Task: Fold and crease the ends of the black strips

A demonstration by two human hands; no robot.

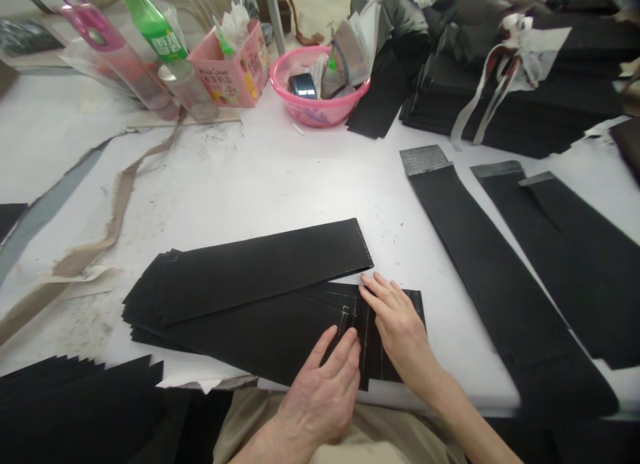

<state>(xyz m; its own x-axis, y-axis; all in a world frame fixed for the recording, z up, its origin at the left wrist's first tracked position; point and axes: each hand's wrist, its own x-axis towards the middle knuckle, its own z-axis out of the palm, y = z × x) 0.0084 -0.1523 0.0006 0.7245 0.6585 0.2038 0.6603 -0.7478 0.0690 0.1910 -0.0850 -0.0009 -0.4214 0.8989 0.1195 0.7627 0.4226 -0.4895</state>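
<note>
1. Head view: far ahead and left of the left hand (325, 391), a pink box (230, 81) reads "Milk" and a second word I cannot make out for sure, with larger characters beneath; beside it, the label on a green bottle (150, 21) is too blurred to read
2. Under both hands lies a black piece (373, 344) with pale lines across it; a black strip (270, 267) rests on the fanned stack just left of it, its squared end near the right fingertips
3. Right hand (400, 321) lies open, fingers lightly spread on the piece; the left has its fingers stretched onto it, but whether they pinch anything I cannot tell
4. Table edge runs just by the left hand; bare white table (280, 177) stretches ahead of both, up to a pink basin (320, 114)
5. Right of the right hand, a bare gap, then a long black strip (480, 271) reaching the edge
</note>
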